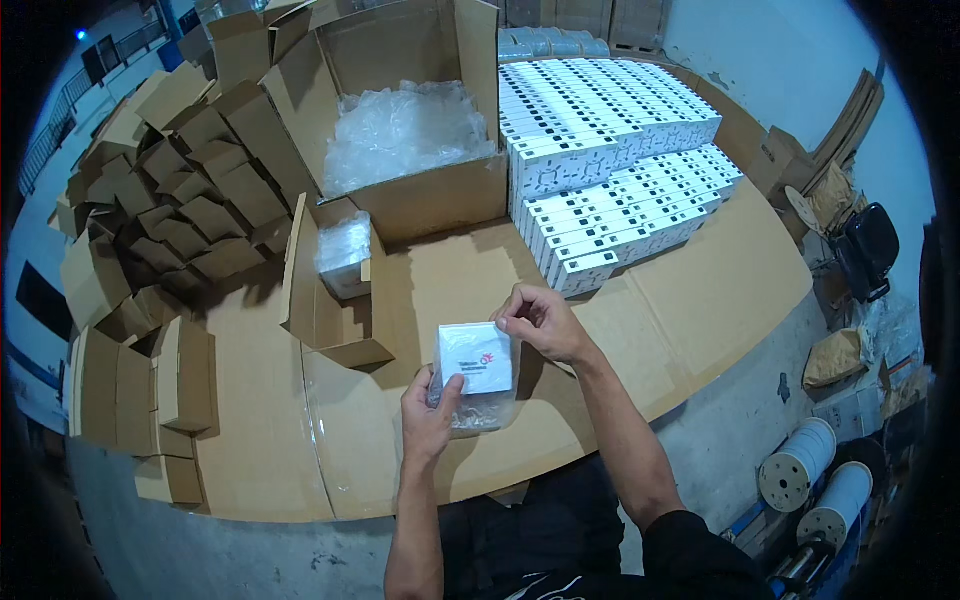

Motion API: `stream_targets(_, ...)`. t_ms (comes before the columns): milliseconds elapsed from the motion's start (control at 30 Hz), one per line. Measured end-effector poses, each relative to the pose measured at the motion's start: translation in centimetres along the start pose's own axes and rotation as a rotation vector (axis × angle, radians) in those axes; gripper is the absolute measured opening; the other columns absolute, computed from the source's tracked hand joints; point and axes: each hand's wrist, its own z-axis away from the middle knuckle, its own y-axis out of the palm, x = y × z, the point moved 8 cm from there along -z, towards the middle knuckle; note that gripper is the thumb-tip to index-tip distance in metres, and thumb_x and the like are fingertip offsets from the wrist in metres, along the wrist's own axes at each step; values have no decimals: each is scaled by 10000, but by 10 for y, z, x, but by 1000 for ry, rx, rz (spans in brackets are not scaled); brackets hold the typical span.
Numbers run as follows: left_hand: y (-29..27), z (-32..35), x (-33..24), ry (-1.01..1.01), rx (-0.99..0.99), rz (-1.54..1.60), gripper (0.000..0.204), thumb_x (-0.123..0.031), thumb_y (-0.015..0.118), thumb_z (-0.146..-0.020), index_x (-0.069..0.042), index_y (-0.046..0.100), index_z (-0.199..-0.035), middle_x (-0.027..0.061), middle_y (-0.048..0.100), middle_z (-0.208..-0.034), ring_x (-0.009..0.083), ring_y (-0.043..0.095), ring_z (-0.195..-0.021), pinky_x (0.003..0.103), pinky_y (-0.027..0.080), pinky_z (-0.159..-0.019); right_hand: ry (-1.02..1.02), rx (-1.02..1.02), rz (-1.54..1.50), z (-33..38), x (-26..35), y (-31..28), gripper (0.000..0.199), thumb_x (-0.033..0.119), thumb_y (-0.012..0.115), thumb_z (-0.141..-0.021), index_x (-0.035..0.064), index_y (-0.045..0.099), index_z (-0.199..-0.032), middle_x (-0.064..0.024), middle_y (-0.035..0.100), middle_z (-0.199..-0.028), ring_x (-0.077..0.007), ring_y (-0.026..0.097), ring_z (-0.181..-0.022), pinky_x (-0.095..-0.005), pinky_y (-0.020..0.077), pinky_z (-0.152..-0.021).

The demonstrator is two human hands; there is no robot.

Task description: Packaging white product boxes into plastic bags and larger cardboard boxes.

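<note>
A flat white square box (470,345) with a small printed mark sits partly inside a clear plastic bag (488,414). My left hand (428,422) is closed on its lower left side, thumb across the front. At the top right corner, the fingers of my right hand (543,322) pinch together at the bag's edge. Just left of them stands a small open carton (383,338), with several bagged white boxes (343,250) at its far end. Behind it, a large open carton (450,195) holds a loose heap of clear plastic bags (410,130).
Rows of stacked white boxes (620,165) fill the far right of the cardboard-covered table (260,420). Many open small cartons (200,200) pile up at far left, with more cartons (120,390) near the left edge. Cable reels (798,462) stand on the floor at right.
</note>
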Motion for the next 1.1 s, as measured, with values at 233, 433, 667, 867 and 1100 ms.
stream_targets(233,-9,-9,2,-6,-182,78,288,-213,700,-989,15,643,-1155,43,688,-1022,101,619,-934,267,501,-846,361,-17,-36,8,-3,9,185,181,677,-991,1,695,-1030,2,648,-840,-61,580,-755,-224,492,-674)
stream_targets(433,-9,-21,-5,68,-181,14,319,-214,698,-990,41,638,-1173,69,699,-1046,113,637,-944,277,516,-847,437,14,-42,13,-17,15,268,199,657,-1010,-49,688,-1110,-2,669,-843,-65,579,-731,-219,504,-687)
stream_targets(667,-7,-27,-11,88,-166,-5,336,-196,655,-1019,42,632,-1254,67,698,-1071,118,642,-935,274,512,-853,304,-29,-16,9,-11,10,300,210,611,-1035,-19,690,-1214,7,673,-841,-54,582,-698,-237,514,-635)
stream_targets(867,1,-30,-20,128,-163,-116,347,-234,592,-1055,40,620,-1265,80,698,-1058,121,636,-946,279,509,-851,276,-100,23,8,-4,13,331,229,554,-1069,10,676,-1286,13,651,-838,-62,570,-709,-242,514,-671)
stream_targets(1100,-2,-30,-16,126,-122,-72,307,-221,570,-1064,15,623,-1254,77,692,-1052,110,623,-957,273,500,-857,196,-120,91,8,-5,13,327,197,491,-1091,-3,711,-1227,-38,728,-943,-96,633,-805,-274,544,-748)
